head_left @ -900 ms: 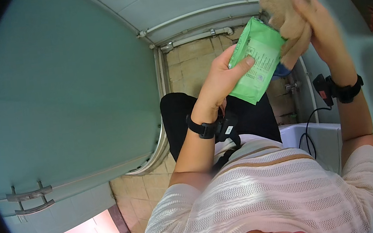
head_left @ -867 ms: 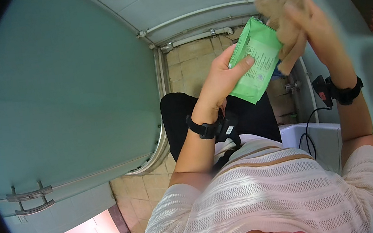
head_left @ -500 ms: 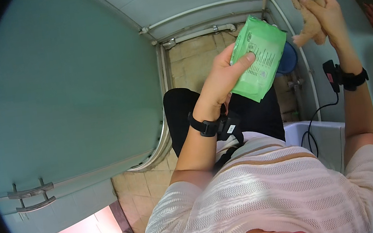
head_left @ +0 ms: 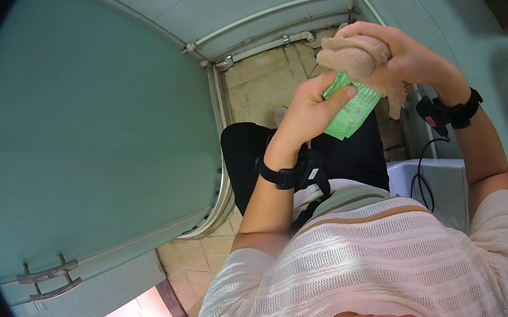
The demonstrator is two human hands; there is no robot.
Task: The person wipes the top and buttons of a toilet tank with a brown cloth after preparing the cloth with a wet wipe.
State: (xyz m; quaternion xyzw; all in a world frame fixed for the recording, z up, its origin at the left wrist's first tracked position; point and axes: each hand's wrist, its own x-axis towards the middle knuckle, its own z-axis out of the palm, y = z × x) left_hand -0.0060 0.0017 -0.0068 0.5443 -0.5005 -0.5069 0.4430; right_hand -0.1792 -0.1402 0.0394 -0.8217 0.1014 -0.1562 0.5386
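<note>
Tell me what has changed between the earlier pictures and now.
The right hand brought the tan cloth back down from up by the wall onto the top of the green packet. The left hand kept its grip on the packet, which sits a little lower. The person's stance and the room are unchanged.

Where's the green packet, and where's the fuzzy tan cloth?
green packet (head_left: 350, 115), head view, on its lower flat face.
tan cloth (head_left: 352, 57), head view, on the bunched top.

A bright green packet (head_left: 350, 112), a beige-pink cloth (head_left: 352, 57), black wristbands (head_left: 282, 177), pale teal walls (head_left: 88, 147).
</note>
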